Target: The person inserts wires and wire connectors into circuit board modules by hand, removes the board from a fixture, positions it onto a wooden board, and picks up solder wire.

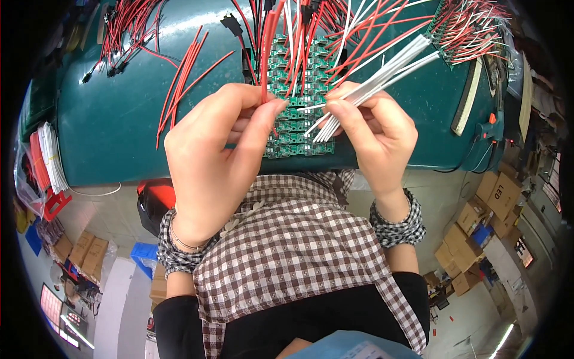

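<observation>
Green circuit boards [287,148] lie in a panel of two columns on the table, straight in front of me. My left hand [218,137] is at the left column, thumb and forefinger pinched on red wires [270,51] that rise from the fingers; one red end pokes out below the fingertips. At the right column, my right hand [376,128] grips a bundle of white wires [394,69], their lower ends over the boards. One white wire points left from the fingertips toward the boards. Whether it touches a pad is too small to tell. Red and white wires stand up from the farther boards.
Loose red wires [179,90] lie on the green table [107,119], left of the boards. Red-and-black cables [128,30] are at the far left. A wired board panel [472,36] sits far right, a strip [467,99] and an orange-and-teal tool [491,128] nearer.
</observation>
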`<state>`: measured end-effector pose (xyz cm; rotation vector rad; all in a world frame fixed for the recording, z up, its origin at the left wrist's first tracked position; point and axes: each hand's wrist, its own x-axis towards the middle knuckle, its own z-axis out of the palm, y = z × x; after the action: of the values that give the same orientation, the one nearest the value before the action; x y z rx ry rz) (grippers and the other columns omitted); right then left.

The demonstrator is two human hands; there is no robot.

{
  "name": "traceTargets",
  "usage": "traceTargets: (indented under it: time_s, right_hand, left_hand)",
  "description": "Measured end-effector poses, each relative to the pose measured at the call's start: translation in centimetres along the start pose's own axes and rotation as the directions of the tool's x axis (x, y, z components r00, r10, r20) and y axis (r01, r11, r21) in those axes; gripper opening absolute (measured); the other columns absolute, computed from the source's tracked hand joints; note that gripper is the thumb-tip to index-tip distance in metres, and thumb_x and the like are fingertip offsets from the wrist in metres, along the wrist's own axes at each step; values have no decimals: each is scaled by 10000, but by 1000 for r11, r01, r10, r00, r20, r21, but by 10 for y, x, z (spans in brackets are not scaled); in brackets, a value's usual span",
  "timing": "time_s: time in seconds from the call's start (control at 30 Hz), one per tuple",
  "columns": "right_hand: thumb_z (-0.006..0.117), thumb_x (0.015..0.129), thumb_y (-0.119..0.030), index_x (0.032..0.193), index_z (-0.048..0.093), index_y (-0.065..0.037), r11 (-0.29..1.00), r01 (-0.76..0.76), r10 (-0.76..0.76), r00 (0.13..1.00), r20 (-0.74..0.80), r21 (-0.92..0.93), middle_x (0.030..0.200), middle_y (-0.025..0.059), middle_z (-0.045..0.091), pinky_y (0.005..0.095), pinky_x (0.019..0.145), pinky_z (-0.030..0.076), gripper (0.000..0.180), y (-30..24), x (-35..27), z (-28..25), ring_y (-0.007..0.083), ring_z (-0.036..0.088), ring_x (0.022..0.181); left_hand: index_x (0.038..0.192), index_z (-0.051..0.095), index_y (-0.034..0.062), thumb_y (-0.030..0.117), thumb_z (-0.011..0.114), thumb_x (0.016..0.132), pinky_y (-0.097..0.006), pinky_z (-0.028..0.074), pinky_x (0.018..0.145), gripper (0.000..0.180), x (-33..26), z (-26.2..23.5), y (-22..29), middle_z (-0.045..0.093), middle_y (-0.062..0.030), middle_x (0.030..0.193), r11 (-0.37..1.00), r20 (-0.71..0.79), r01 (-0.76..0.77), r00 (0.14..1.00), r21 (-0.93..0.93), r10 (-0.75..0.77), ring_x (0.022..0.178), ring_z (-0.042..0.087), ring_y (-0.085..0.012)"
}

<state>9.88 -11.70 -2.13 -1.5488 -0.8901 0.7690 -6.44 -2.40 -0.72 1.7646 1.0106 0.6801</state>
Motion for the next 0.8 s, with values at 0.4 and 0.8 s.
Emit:
traceTargets:
  time_s: [0.4, 0.8]
  right_hand:
    - [738, 811, -15, 864, 700, 49, 989, 102, -103, 995, 2, -106, 809, 108, 701, 233, 554, 523, 91, 5, 4, 2, 135, 662, 672]
    - [742, 807, -18, 859, 698, 52, 975, 110, -111, 994, 8, -195, 819, 116, 701, 245, 555, 532, 97, 1, 4, 0, 144, 663, 678]
  left_hand:
    - [895, 641, -51, -20, 676, 869, -198, 516, 635, 53, 2, 3, 10, 690, -61, 827, 996, 108, -30, 994, 88, 20, 699, 653, -78]
    - [1020, 693, -50, -22, 684, 857, -206, 543, 637, 165, 1, 6, 1, 705, -80, 891, 994, 37, -61, 998, 90, 58, 724, 679, -104]
